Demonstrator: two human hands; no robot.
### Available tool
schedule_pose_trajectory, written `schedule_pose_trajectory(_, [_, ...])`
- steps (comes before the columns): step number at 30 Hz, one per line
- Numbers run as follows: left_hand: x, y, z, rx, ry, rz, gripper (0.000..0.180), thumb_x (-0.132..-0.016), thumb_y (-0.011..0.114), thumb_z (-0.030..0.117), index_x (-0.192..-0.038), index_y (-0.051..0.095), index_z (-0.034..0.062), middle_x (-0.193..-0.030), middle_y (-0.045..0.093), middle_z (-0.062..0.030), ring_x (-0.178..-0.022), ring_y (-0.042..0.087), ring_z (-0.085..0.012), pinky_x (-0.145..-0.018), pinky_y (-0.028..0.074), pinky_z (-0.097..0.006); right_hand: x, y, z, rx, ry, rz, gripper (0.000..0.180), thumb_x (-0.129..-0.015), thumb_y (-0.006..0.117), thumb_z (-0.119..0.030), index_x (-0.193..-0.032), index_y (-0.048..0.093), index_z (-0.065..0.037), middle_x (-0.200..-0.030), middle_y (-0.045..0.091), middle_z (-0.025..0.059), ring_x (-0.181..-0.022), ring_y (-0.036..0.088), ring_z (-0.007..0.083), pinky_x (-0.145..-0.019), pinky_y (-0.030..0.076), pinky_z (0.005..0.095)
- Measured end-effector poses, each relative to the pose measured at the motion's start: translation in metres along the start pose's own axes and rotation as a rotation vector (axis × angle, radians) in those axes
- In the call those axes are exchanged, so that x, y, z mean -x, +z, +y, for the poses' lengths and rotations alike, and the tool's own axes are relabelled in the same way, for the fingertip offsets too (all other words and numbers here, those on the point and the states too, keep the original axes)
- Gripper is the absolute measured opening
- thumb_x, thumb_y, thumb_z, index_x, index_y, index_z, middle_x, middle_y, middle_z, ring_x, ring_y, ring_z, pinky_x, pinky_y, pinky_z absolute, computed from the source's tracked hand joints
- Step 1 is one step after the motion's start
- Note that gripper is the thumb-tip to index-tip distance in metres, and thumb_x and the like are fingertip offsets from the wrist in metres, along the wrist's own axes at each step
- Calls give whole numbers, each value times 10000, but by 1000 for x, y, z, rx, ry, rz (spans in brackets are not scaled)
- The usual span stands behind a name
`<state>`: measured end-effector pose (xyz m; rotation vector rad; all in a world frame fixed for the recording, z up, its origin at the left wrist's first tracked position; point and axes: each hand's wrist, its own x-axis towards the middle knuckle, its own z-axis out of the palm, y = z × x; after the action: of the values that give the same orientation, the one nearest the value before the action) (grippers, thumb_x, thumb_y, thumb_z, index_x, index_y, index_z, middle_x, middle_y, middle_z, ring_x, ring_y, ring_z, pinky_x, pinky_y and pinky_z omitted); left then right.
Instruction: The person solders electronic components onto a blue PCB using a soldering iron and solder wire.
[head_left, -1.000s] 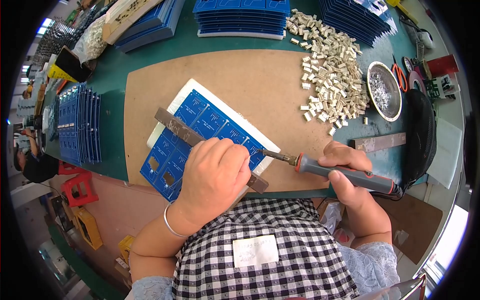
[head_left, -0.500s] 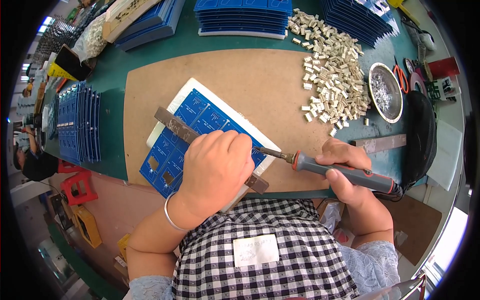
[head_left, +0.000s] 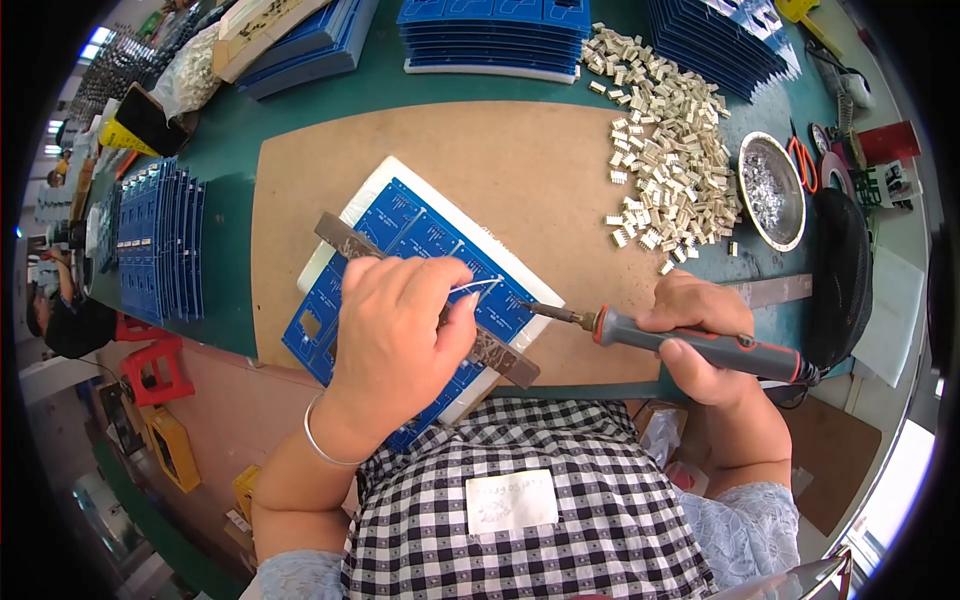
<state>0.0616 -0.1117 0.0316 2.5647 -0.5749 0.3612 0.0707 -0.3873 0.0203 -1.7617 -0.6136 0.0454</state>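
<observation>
A blue circuit board panel (head_left: 420, 235) lies on a white pad on the brown work board (head_left: 520, 165). A dark metal bar (head_left: 345, 238) lies diagonally across the panel. My left hand (head_left: 395, 335) rests on the bar and panel and pinches a thin solder wire (head_left: 482, 286) between thumb and forefinger. My right hand (head_left: 700, 335) grips a grey soldering iron with an orange collar (head_left: 690, 340); its tip sits at the panel's right edge, close to the end of the wire.
A heap of small white connectors (head_left: 670, 140) lies at the back right beside a round metal dish (head_left: 772, 190). Stacks of blue boards (head_left: 495, 30) line the back, more stand at the left (head_left: 155, 250). A black round object (head_left: 840, 270) is at right.
My left hand has lifted slightly and opened its pinch, so the solder wire now shows. The iron's tip has shifted a little along the panel edge.
</observation>
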Motion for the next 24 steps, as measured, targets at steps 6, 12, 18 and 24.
schedule_pose_trajectory(6, [15, 6, 6, 100, -32, -84, 166, -680, 663, 8, -727, 538, 105, -608, 497, 3, -589, 494, -197, -684, 343, -347, 13, -4, -3, -56, -15, 59, 202, -718, 658, -171, -829, 666, -1, -634, 614, 87, -530, 521, 204, -524, 398, 330])
schedule_pose_trajectory(12, [14, 9, 15, 39, 25, -108, 210, -670, 645, 39, -655, 455, 125, -587, 457, -3, -592, 465, -196, -681, 319, -344, 20, 6, -1, -67, -48, 88, 207, -722, 659, -179, -823, 665, 2, -641, 609, 96, -535, 509, 206, -524, 396, 327])
schedule_pose_trajectory(18, [13, 10, 16, 19, 23, -172, 169, -663, 648, 27, -674, 505, 117, -622, 528, -6, -607, 488, -201, -689, 312, -349, 20, 9, 1, -41, -55, 67, 198, -718, 663, -167, -815, 672, 6, -646, 619, 96, -532, 510, 209, -527, 399, 327])
schedule_pose_trajectory(24, [9, 12, 17, -3, 38, -171, 176, -660, 632, 17, -657, 485, 115, -586, 483, -14, -571, 466, -202, -684, 316, -346, 19, 11, 1, -47, -62, 74, 192, -725, 666, -165, -812, 671, 6, -653, 625, 91, -535, 521, 220, -531, 408, 333])
